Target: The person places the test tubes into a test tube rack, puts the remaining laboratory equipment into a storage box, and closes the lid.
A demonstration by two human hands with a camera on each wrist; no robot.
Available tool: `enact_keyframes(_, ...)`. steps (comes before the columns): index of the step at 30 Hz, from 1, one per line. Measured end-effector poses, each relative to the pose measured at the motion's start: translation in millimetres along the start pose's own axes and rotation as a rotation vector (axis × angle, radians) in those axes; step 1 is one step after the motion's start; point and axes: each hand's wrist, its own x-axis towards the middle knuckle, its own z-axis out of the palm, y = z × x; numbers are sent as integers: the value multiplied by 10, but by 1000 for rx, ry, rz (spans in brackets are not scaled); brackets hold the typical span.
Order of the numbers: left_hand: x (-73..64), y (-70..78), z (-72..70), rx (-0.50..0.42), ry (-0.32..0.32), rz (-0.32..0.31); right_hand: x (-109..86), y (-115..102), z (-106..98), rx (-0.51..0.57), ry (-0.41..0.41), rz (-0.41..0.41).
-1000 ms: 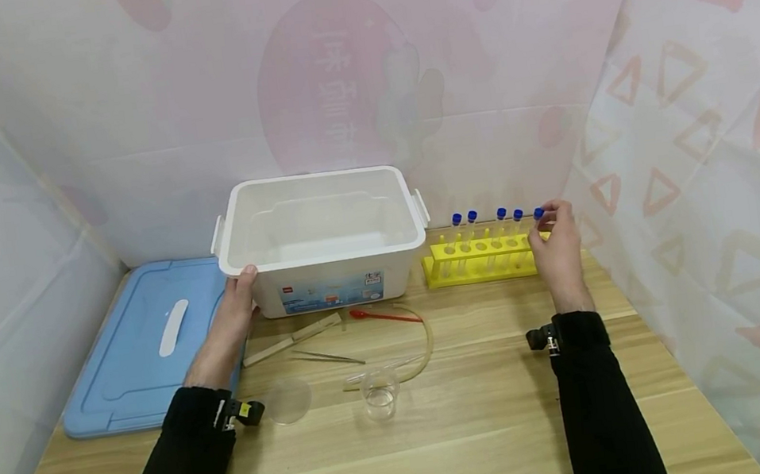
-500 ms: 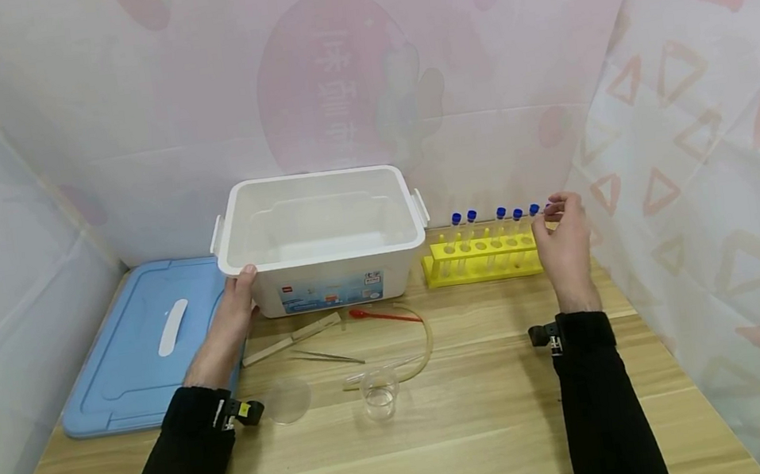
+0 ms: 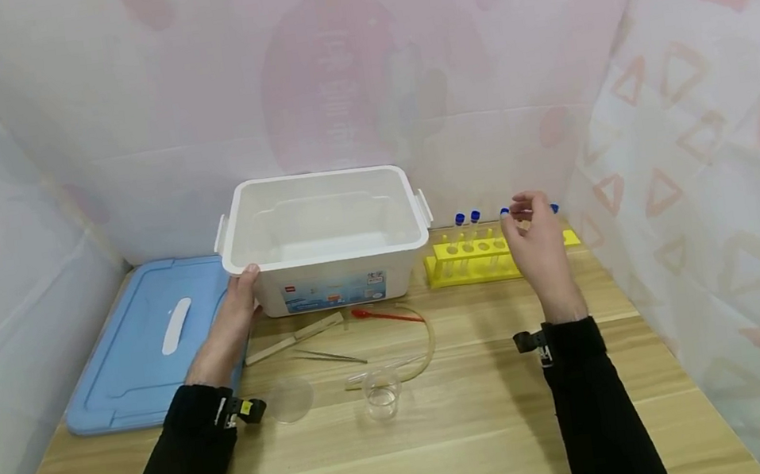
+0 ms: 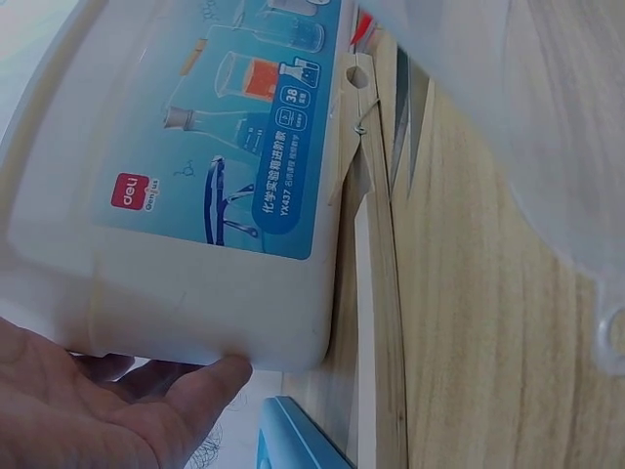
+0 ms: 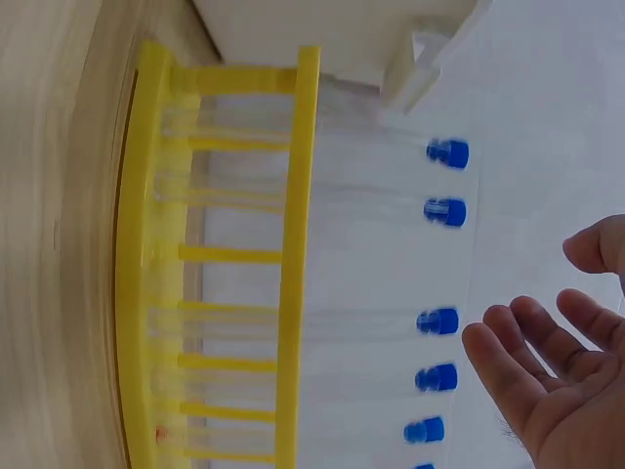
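Observation:
My left hand (image 3: 233,300) holds the white plastic storage box (image 3: 325,258) at its front left corner. The thumb lies by the rim, and fingertips (image 4: 234,369) touch the side in the left wrist view. My right hand (image 3: 538,248) hovers at the yellow test tube rack (image 3: 475,275), with fingers loosely bent and nothing in them. Several clear test tubes with blue caps (image 5: 444,320) stand in the rack. In the right wrist view, fingertips are close to the caps but apart from them. From the head view, the hand covers some tubes.
A blue lid (image 3: 130,366) lies left of the box. In front are a wooden test tube clamp (image 3: 296,338), metal tweezers (image 3: 331,356), a red spoon (image 3: 379,315), a bent yellowish rubber tube (image 3: 429,347), a clear cup (image 3: 383,397) and a clear disc (image 3: 291,400).
My right hand was at a blue cap near the rack's right end, drew off it to the right, then moved left across the caps. My left hand stays on the box.

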Motion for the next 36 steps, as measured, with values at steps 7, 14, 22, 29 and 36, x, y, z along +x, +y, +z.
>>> enact_keyframes(7,8,23,5,0,-5,-19,-191,-326,416,54,-189,29)
enact_keyframes(14,36,38,27,-7,-22,-29,-253,-439,847,293,-396,256)
enact_keyframes(22,47,35,22,-26,-41,-47,-178,-392,1078,728,-461,430)
enact_keyframes(29,25,37,30,-14,-54,-51,-154,-273,1187,838,-458,429)
enact_keyframes(36,16,70,43,1,-54,-31,-158,-212,1234,777,-403,425)
